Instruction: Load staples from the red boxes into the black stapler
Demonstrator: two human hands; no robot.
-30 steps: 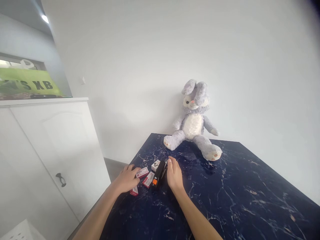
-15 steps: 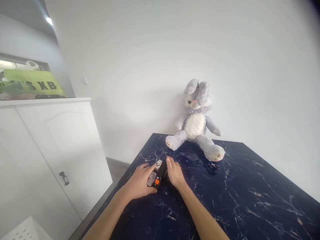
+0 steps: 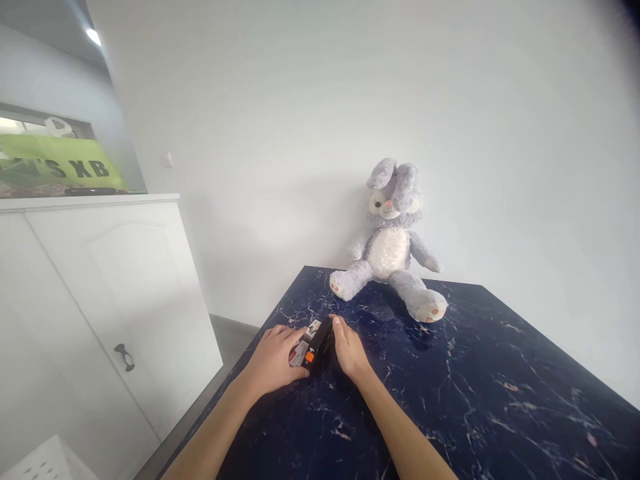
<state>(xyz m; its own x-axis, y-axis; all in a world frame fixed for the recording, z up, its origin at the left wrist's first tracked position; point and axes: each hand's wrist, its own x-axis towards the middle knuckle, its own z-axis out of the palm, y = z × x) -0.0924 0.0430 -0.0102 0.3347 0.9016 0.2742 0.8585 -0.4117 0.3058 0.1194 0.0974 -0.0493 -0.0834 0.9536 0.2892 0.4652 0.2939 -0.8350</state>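
Note:
A small black box-shaped device (image 3: 316, 343) with an orange button-like patch and white-and-red printed pieces on its left part lies on the dark blue marbled table (image 3: 430, 393). My left hand (image 3: 275, 357) is closed around its left side, the thumb at the near end and the fingers reaching over toward the far end. My right hand (image 3: 349, 348) stands on edge along the right side, fingers stretched forward. Its fingertips are at the device's far right corner; the palm is a little apart from it. What exactly the device is cannot be made out.
A grey plush rabbit (image 3: 389, 250) sits at the back of the table, against the white wall (image 3: 260, 120). To the left stands a white cabinet (image 3: 125, 280) with a lime-green bag (image 3: 75, 161) on top. A white perforated box (image 3: 47, 460) shows at the lower left.
My left hand and the device have shifted slightly left. Its fingers have drawn back a little, baring more of the device's top. The right hand stays nearly in place.

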